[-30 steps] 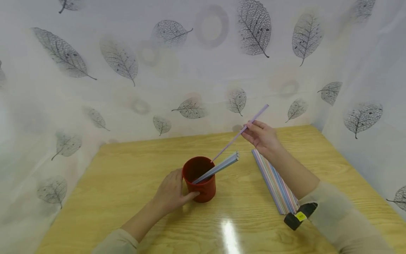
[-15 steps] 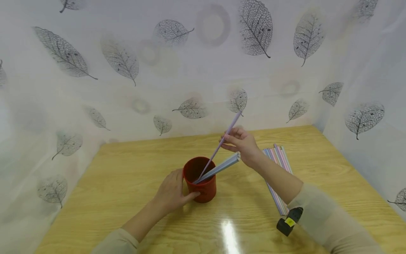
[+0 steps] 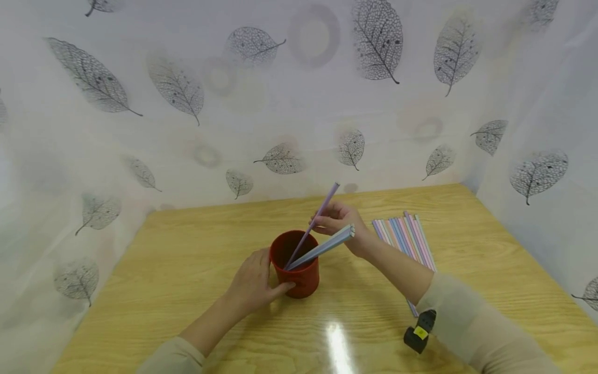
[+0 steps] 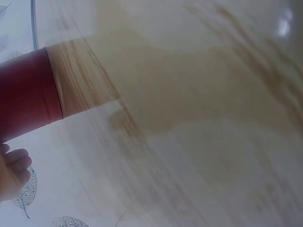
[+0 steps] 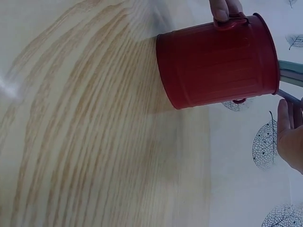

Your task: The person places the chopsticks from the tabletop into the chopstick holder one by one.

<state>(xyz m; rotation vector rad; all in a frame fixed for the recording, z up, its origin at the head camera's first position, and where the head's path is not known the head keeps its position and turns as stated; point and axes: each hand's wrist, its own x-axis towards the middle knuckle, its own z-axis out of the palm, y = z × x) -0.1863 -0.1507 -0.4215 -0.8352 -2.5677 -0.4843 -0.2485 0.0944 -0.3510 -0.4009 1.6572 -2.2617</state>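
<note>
A small red bucket [image 3: 306,284] with little loop handles stands on the table, in the middle of the head view. My left hand [image 3: 252,280] grips it from the left, thumb across the front, fingers round the far side. A bundle of pale blue straws [image 3: 330,242] leans out of the bucket to the right. Between thumb and fingers, my right hand [image 3: 343,224] pinches a purple straw [image 3: 326,201], whose lower end is inside the bucket. In the right wrist view the bucket [image 5: 215,66] appears sideways, with the right hand [image 5: 291,139] by its rim.
Several pastel straws [image 3: 405,235] lie side by side on the wooden table [image 3: 201,249], right of the bucket and partly under the right forearm. A black wrist camera [image 3: 419,332] sits below the right sleeve. A leaf-print curtain [image 3: 196,156] hangs behind the table.
My right hand has moved left and down, bringing the purple straw from over the rim to deep inside the bucket. The left hand and bucket have stayed in place.
</note>
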